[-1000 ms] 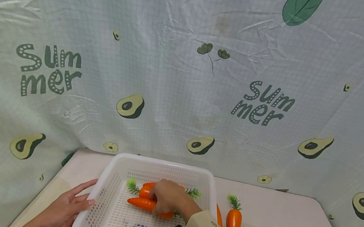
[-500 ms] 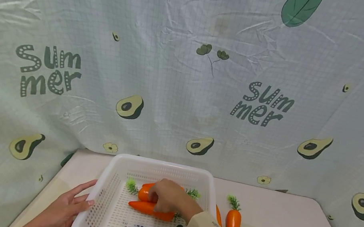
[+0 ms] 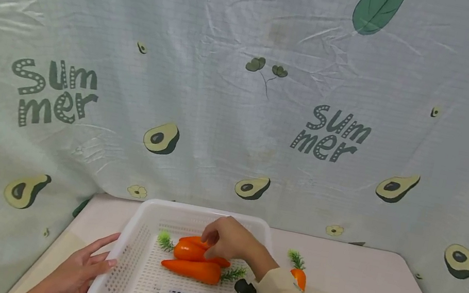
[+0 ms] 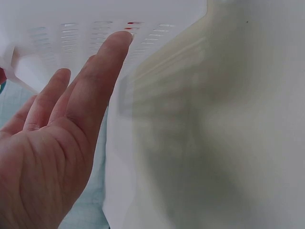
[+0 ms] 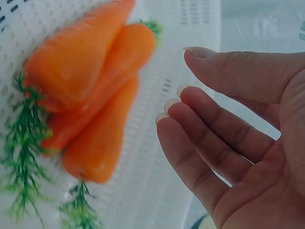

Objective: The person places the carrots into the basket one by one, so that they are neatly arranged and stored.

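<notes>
Avocado-printed cloth hangs as a backdrop behind a pale counter (image 3: pixel 362 279), and on that counter sits a white perforated basket (image 3: pixel 131 275), which serves as the landmark for all else.

Inside the basket, near its middle, lie three orange carrots (image 3: pixel 195 261) in a close pile, touching one another, their green tops pointing different ways. One more carrot (image 3: pixel 299 274) lies on the counter just to the right of the basket, partly hidden behind the sleeve.

The right hand (image 3: pixel 231 240) hovers just above the pile, over its far side; its grip is spread, fingers (image 5: pixel 200 131) relaxed and holding nothing, as the right wrist view shows plainly. Whether a fingertip grazes the top carrot cannot be told. The left hand (image 3: pixel 75 275) rests against the outside of the basket's left wall, fingers (image 4: pixel 97 78) straight and laid on the plastic, gripping nothing.

These carrots look like moulded plastic: probably light, stiff and smooth, perhaps a little slippery. Being tapered, one would likely sit best in the hand if taken round the thick middle of the body; the feathery tops look soft and a poor place to hold. Piled as they are, lifting the topmost may roll the others.
</notes>
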Action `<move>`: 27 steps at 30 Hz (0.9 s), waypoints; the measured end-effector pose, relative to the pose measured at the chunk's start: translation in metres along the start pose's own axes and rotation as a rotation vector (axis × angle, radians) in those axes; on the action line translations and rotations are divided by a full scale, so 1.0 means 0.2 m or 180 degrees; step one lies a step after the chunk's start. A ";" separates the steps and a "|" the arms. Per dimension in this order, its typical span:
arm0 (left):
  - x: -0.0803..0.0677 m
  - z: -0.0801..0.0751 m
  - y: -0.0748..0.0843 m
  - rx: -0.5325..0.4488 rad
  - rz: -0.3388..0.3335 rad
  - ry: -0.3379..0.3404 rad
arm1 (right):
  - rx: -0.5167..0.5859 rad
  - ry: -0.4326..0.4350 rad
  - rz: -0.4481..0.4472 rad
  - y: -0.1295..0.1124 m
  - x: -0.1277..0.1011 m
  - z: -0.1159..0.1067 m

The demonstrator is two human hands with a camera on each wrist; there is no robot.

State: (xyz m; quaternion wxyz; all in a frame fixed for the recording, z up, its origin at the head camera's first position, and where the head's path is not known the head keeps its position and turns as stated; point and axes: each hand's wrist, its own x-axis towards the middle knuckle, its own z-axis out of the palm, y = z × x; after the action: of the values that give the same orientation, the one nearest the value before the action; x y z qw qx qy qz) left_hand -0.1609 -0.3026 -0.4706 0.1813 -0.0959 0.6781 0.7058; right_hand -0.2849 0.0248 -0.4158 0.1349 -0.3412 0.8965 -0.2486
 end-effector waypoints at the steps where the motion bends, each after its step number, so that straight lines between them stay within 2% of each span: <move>1: 0.00 0.00 0.00 -0.0001 0.0005 -0.0005 | 0.0064 0.0025 -0.0016 0.01 -0.01 -0.01; 10: 0.01 0.00 0.00 0.0044 -0.0035 0.0051 | 0.0285 0.0281 -0.0106 0.11 -0.11 -0.11; 21: 0.01 0.00 -0.01 0.0053 -0.0034 0.0065 | 0.0505 0.0421 0.0129 0.19 -0.23 -0.19; 27: 0.01 -0.02 -0.01 0.0026 -0.0025 -0.0087 | 0.0652 0.0497 0.0151 0.25 -0.30 -0.21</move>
State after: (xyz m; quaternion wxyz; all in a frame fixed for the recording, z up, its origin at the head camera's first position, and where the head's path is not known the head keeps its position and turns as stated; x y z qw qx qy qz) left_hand -0.1616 -0.3058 -0.4733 0.1936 -0.0882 0.6781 0.7035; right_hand -0.2862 0.1126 -0.4024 0.1046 -0.2839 0.8819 -0.3614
